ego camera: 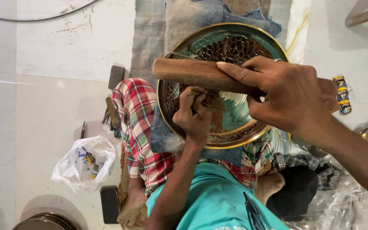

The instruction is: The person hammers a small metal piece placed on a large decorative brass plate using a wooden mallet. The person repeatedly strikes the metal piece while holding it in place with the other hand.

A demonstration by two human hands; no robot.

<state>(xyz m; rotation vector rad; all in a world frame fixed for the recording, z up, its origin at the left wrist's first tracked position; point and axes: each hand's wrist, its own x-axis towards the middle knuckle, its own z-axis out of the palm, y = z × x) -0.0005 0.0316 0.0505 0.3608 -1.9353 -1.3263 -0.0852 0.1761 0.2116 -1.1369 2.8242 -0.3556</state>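
Head view, nearest us: our right hand [292, 96] is closed around a wooden mallet [201, 74], raised across a round brass plate [179, 132]. Beneath it, our left hand [192, 115] is pinched shut on a small metal punch [191, 92], tip set against the plate's patterned face; the plate rests on blue cloth over our checked-cloth lap. Farther off, on the floor [43, 106], we note a white plastic bag [84, 162] and a dark phone [109, 204].

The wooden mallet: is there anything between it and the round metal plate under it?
Yes. The left hand rests on the round metal plate, fingers pinched as if on a small tool, too small to tell. It lies directly under the wooden mallet, which the right hand grips.
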